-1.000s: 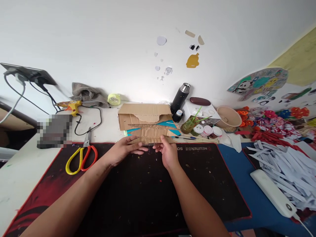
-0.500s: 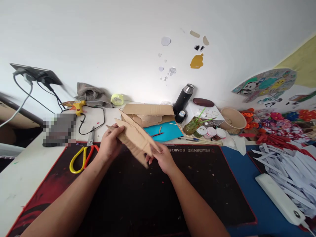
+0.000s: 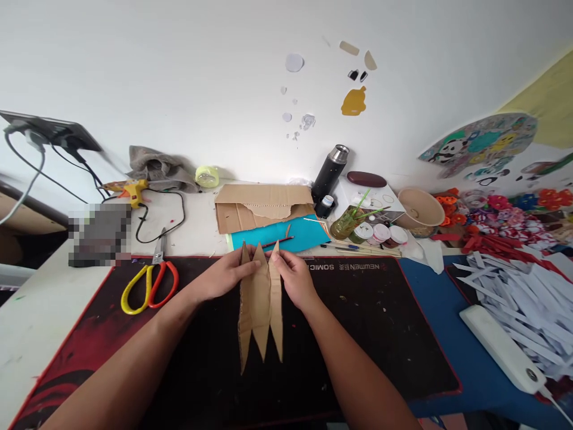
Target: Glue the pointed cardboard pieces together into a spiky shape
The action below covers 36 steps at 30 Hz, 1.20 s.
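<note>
Three long cardboard strips [image 3: 260, 304] with pointed ends hang side by side over the black desk mat, their tips toward me. My left hand [image 3: 230, 272] is closed on the left and middle strips near their upper ends, thumb across the front. The right strip is pinched between thumb and fingers of my right hand [image 3: 293, 278]. Left of my left hand, scissors [image 3: 150, 286] with one yellow and one red handle lie on the mat [image 3: 358, 334]. Behind my hands are a blue sheet [image 3: 308, 233] and a larger piece of torn cardboard [image 3: 264, 194].
A yellow glue gun [image 3: 134, 192] with a black cord lies at the back left by a grey cloth [image 3: 156, 170]. A black thermos [image 3: 330, 173], paint jars [image 3: 380, 233] and a bowl [image 3: 421, 208] stand at back right. White paper strips [image 3: 528, 310] heap at far right.
My hands have turned the cardboard from a slanted stack to upright and fanned it into three separate strips. Both hands now grip the upper ends, closer together.
</note>
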Each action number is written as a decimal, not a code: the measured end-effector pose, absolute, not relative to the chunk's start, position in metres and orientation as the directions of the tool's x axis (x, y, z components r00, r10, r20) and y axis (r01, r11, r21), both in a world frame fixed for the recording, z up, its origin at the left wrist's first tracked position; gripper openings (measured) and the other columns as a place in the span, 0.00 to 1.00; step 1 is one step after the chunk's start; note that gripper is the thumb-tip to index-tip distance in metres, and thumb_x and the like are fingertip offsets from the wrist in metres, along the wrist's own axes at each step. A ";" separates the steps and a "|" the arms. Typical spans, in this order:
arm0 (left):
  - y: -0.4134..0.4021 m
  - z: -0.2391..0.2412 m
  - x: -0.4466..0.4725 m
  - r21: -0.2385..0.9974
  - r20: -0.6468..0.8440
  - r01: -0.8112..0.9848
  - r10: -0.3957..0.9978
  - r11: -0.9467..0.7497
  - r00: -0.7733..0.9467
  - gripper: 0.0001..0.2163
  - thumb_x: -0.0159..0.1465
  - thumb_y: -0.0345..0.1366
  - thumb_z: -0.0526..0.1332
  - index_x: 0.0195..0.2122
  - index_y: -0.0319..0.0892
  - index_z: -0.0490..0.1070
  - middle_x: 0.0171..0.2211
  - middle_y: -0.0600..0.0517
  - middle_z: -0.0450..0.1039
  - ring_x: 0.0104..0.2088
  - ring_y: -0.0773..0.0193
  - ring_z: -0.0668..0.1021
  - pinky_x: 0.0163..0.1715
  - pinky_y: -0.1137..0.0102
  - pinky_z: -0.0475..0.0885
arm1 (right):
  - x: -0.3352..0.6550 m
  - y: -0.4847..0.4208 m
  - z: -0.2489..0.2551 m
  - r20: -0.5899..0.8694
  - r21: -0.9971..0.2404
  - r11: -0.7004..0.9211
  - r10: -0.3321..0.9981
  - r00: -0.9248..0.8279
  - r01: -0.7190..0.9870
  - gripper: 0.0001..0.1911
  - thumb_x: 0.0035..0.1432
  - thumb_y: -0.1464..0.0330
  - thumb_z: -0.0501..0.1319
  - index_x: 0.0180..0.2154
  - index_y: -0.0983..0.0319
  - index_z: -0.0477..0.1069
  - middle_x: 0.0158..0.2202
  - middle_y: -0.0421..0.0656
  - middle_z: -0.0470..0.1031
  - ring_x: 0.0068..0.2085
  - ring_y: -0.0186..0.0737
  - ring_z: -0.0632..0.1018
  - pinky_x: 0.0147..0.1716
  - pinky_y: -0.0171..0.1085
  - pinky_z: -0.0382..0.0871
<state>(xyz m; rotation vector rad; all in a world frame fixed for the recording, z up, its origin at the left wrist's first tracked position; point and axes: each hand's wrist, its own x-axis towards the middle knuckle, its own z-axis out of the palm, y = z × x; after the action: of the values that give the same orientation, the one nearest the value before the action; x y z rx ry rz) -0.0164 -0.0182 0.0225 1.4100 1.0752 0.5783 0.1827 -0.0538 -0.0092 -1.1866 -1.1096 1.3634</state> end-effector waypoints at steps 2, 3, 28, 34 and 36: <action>-0.019 0.020 -0.016 0.962 -0.245 0.221 0.861 0.160 0.445 0.18 0.61 0.52 0.69 0.44 0.45 0.74 0.38 0.52 0.76 0.40 0.54 0.77 0.41 0.63 0.73 | 0.182 -0.053 -0.011 -0.118 -0.990 -0.120 0.993 -0.026 -0.069 0.22 0.63 0.48 0.66 0.41 0.59 0.83 0.37 0.44 0.83 0.40 0.48 0.80 0.39 0.41 0.73; -0.020 0.019 -0.016 0.964 -0.245 0.206 0.866 0.169 0.435 0.18 0.61 0.50 0.70 0.45 0.45 0.74 0.38 0.52 0.76 0.39 0.54 0.77 0.40 0.63 0.73 | 0.182 -0.053 -0.011 -0.119 -0.991 -0.120 0.993 -0.020 -0.059 0.21 0.64 0.49 0.66 0.41 0.60 0.82 0.36 0.44 0.83 0.39 0.47 0.80 0.38 0.40 0.72; -0.022 0.019 -0.001 0.958 -0.274 0.029 0.885 0.284 0.377 0.15 0.55 0.43 0.74 0.42 0.45 0.79 0.36 0.53 0.80 0.36 0.57 0.80 0.39 0.65 0.73 | 0.183 -0.054 -0.015 -0.124 -0.992 -0.124 0.989 -0.081 -0.001 0.13 0.60 0.58 0.67 0.42 0.59 0.77 0.39 0.42 0.81 0.40 0.45 0.79 0.41 0.41 0.72; -0.020 0.012 0.006 0.911 -0.349 -0.085 0.864 0.404 0.363 0.16 0.50 0.40 0.75 0.38 0.45 0.75 0.33 0.55 0.79 0.33 0.58 0.80 0.39 0.65 0.74 | 0.181 -0.053 -0.016 -0.134 -0.991 -0.132 0.988 -0.078 0.033 0.11 0.59 0.60 0.66 0.42 0.59 0.77 0.37 0.41 0.80 0.40 0.45 0.79 0.42 0.41 0.71; -0.020 0.010 0.007 0.926 -0.332 -0.055 0.874 0.374 0.354 0.16 0.51 0.42 0.75 0.38 0.45 0.75 0.34 0.53 0.80 0.35 0.56 0.81 0.41 0.63 0.74 | 0.181 -0.053 -0.016 -0.141 -0.989 -0.138 0.988 -0.066 0.046 0.12 0.58 0.61 0.66 0.42 0.59 0.77 0.37 0.41 0.80 0.40 0.45 0.79 0.42 0.41 0.71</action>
<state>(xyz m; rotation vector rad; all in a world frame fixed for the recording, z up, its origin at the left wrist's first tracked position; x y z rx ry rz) 0.0070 -0.0200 0.0097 0.9998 1.0241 0.7523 0.1807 -0.0527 -0.0156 -1.3100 -1.2217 1.3444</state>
